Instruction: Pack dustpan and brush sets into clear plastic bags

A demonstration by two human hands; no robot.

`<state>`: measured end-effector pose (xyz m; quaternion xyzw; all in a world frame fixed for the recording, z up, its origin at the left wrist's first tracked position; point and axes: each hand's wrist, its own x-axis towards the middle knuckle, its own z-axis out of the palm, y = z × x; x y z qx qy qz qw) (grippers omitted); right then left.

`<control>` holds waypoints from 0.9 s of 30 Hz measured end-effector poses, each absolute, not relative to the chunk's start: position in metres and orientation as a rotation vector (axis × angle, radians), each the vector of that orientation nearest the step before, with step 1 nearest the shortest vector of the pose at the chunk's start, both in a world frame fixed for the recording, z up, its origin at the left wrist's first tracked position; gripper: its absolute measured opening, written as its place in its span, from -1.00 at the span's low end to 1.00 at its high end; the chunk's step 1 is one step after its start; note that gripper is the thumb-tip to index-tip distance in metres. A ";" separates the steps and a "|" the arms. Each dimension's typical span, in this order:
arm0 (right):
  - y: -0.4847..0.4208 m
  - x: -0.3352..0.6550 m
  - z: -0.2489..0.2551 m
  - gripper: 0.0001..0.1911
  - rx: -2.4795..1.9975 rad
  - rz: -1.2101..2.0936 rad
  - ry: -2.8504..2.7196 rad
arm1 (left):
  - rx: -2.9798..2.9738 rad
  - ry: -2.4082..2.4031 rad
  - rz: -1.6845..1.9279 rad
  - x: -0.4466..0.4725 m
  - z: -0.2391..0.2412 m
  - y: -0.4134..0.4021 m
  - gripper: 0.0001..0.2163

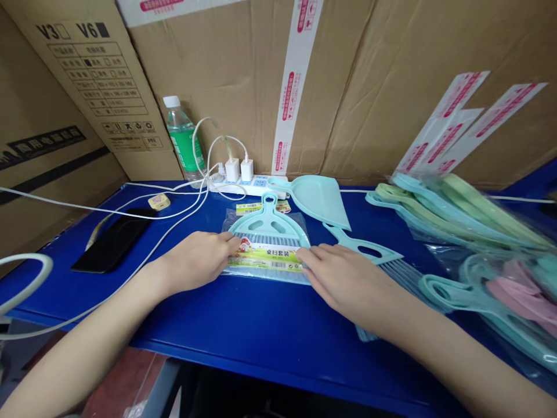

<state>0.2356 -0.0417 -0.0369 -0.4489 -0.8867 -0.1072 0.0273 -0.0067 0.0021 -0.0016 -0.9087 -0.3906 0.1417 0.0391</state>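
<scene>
A light blue dustpan and brush set (270,226) lies in a clear bag on the blue table, its handle pointing away from me. Across its lower half runs a yellow-green printed label (267,254). My left hand (198,261) is closed on the left edge of the bag and label, my right hand (337,270) on the right edge. Behind the set sits a loose light blue dustpan (319,197), with another yellow-green label (248,208) nearer the bag. A loose light blue brush (368,248) is partly hidden under my right forearm.
Bagged green and blue sets (461,203) and bagged blue and pink pieces (491,284) lie at the right. A power strip (261,184) with white chargers, a water bottle (187,145), a black phone (115,241) and loose cables are behind and left. Cardboard (235,75) walls the back.
</scene>
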 end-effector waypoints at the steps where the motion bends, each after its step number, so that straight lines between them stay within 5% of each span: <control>1: -0.042 0.236 -0.037 -0.84 -1.377 -0.335 -2.733 | -2.786 -1.195 0.427 -0.007 -0.002 0.002 -0.78; 27: -0.043 0.233 -0.032 -0.89 -1.482 -0.247 -2.699 | -2.760 -1.209 0.510 -0.005 0.000 0.001 -0.79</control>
